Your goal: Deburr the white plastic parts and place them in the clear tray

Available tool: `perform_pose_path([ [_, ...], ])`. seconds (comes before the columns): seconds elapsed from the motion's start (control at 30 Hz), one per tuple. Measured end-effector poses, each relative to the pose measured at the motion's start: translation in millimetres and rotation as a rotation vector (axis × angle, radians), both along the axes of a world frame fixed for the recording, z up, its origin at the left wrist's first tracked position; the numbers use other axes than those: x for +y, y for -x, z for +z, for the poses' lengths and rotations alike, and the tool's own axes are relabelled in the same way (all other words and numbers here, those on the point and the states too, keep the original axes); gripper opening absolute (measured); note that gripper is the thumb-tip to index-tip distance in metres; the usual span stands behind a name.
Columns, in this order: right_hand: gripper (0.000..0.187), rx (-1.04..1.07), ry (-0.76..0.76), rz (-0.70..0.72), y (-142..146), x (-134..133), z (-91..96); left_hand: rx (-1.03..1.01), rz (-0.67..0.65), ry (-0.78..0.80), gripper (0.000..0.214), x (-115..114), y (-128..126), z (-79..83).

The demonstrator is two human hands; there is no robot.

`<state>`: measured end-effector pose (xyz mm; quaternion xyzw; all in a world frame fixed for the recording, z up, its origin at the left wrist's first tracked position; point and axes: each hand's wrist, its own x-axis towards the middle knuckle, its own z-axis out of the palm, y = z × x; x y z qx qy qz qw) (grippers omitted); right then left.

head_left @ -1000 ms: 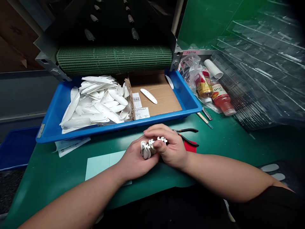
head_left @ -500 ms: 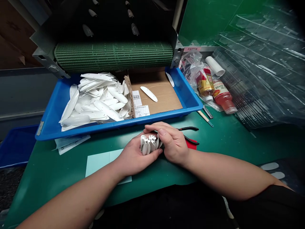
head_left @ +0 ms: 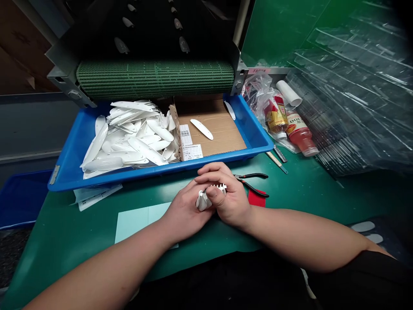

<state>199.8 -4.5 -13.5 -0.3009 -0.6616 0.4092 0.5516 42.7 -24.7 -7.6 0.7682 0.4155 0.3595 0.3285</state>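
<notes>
Several white plastic pieces [head_left: 203, 201] are bunched together between my hands, above the green table. My left hand [head_left: 185, 211] is closed around them from the left and below. From the right, my right hand [head_left: 230, 196] wraps over the same bunch, its thumb pressed on the pieces. Much of the bunch is hidden by my fingers. Just beyond my right hand lie pliers [head_left: 254, 175] with black handles, partly over a red piece [head_left: 257, 199]. A pale blue sheet [head_left: 137, 219] lies flat beside my left forearm.
Ahead, a blue tray [head_left: 129, 181] holds many long white plastic parts [head_left: 142, 150] and a cardboard sheet [head_left: 222, 135]. A green conveyor belt [head_left: 155, 79] ends above it. Bottles [head_left: 301, 133], a knife [head_left: 277, 162] and stacked clear plastic trays [head_left: 355, 107] stand to the right.
My right hand has moved further over the bunch of white pieces, covering more of it. The small parts on the conveyor have come slightly nearer.
</notes>
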Motion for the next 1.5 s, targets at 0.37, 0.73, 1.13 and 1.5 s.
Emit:
perform_pose_path([
  [0.37, 0.064, -0.242, -0.174, 0.425, -28, 32, 16.0, -0.052, -0.044, 0.212, 0.028, 6, 11, 6.0],
  [0.73, 0.073, -0.262, -0.147, 0.570, -29, 35, 15.4, -0.087, -0.216, 0.339, 0.039, 10, 14, 9.6],
  [1.13, 0.041, -0.164, -0.030, 0.539, -28, 30, 8.6, -0.093, -0.255, 0.398, 0.016, 11, 17, 6.1],
  [1.5, 0.033, -0.113, 0.142, 0.587, -30, 28, 10.3, -0.058, -0.231, 0.364, 0.019, 7, 14, 2.7],
])
